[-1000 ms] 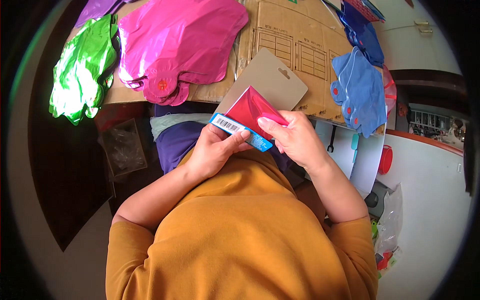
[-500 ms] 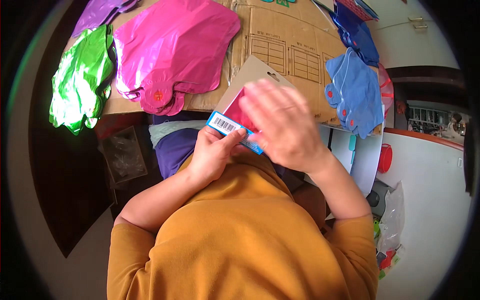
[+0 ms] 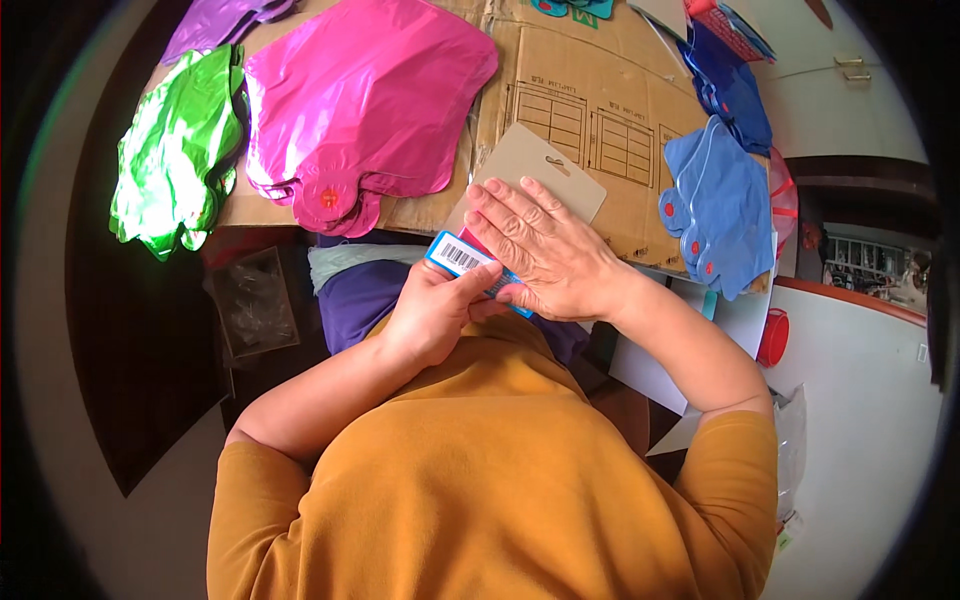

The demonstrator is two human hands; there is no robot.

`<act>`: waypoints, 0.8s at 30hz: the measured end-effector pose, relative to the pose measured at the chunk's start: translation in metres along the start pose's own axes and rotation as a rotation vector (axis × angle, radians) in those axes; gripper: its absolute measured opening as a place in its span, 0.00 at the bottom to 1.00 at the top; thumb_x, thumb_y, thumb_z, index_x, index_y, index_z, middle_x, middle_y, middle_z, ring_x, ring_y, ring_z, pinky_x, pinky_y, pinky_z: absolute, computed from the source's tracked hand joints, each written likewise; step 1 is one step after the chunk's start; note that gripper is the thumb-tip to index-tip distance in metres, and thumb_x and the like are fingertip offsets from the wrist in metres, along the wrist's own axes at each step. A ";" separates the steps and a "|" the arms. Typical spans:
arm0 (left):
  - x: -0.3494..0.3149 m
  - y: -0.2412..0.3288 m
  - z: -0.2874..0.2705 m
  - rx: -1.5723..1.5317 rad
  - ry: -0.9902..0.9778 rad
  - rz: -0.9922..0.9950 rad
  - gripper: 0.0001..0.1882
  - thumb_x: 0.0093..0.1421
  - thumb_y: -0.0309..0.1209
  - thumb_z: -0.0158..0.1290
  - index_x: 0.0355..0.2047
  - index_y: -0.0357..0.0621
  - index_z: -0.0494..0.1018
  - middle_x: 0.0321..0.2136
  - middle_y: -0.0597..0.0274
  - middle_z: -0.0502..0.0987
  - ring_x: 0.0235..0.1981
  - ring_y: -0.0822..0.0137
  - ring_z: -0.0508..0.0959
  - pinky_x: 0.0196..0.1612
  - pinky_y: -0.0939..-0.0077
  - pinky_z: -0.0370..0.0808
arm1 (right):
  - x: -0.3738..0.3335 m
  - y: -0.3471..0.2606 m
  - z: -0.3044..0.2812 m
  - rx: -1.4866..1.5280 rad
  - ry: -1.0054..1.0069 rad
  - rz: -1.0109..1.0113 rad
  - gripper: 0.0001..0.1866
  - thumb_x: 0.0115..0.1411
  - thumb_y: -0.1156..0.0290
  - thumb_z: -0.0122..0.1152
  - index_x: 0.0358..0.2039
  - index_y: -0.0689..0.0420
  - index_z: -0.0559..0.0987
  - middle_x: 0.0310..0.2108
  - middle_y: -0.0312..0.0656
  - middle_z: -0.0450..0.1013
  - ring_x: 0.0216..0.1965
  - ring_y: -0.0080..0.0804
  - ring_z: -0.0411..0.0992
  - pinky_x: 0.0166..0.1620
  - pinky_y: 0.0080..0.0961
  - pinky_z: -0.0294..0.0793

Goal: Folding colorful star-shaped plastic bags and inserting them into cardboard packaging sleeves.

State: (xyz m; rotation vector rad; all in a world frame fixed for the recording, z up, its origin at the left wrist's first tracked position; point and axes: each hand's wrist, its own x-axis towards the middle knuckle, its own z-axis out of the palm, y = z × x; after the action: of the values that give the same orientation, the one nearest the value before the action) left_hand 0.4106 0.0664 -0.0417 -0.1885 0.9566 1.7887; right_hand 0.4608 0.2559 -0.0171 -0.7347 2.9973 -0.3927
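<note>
A brown hang card (image 3: pixel 545 168) with a slotted top rests over the front edge of the cardboard, tilted toward the far right. Its near end is a blue strip with a barcode label (image 3: pixel 461 256). My left hand (image 3: pixel 432 312) is closed on that strip, thumb on top. Flat across the card lies my right hand (image 3: pixel 545 245), fingers stretched out and close together. It covers most of a folded pink piece (image 3: pixel 469 236), of which only a sliver shows beside the fingers.
Shiny foil shapes in stacks lie on the cardboard (image 3: pixel 560 60): magenta (image 3: pixel 365 110), green (image 3: pixel 175 145) and purple (image 3: pixel 215 25) at left. Light blue (image 3: pixel 718 190) and dark blue (image 3: pixel 735 95) ones lie at right. A box of clear plastic (image 3: pixel 258 305) is below left, a red container (image 3: pixel 773 338) right.
My right hand, blurred and more raised before, now lies flat on the card and hides more of the pink piece. My left hand keeps its hold. The view has shifted slightly.
</note>
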 end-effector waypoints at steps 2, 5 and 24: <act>0.001 0.001 0.000 0.010 0.002 -0.001 0.10 0.65 0.27 0.51 0.46 0.44 0.72 0.40 0.63 0.78 0.38 0.67 0.80 0.39 0.72 0.81 | 0.001 -0.002 0.000 -0.012 -0.005 0.002 0.49 0.52 0.51 0.62 0.68 0.58 0.51 0.71 0.45 0.43 0.72 0.40 0.40 0.71 0.45 0.38; 0.002 0.000 -0.003 0.002 0.013 -0.020 0.11 0.64 0.26 0.52 0.47 0.43 0.71 0.41 0.63 0.78 0.39 0.67 0.80 0.39 0.72 0.81 | 0.001 -0.004 0.000 -0.019 0.004 0.001 0.48 0.54 0.52 0.61 0.68 0.58 0.51 0.71 0.45 0.43 0.72 0.40 0.41 0.70 0.45 0.38; -0.001 -0.005 -0.011 -0.007 -0.133 0.070 0.09 0.65 0.29 0.50 0.43 0.38 0.73 0.39 0.58 0.79 0.39 0.64 0.81 0.44 0.69 0.80 | -0.003 -0.002 -0.004 0.001 0.026 -0.028 0.42 0.61 0.52 0.55 0.69 0.56 0.50 0.70 0.48 0.44 0.72 0.42 0.41 0.70 0.45 0.40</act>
State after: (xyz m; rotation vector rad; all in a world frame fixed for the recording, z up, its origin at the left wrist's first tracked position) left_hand 0.4118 0.0586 -0.0511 -0.0402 0.8711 1.8451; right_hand 0.4645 0.2563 -0.0131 -0.7791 3.0136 -0.4084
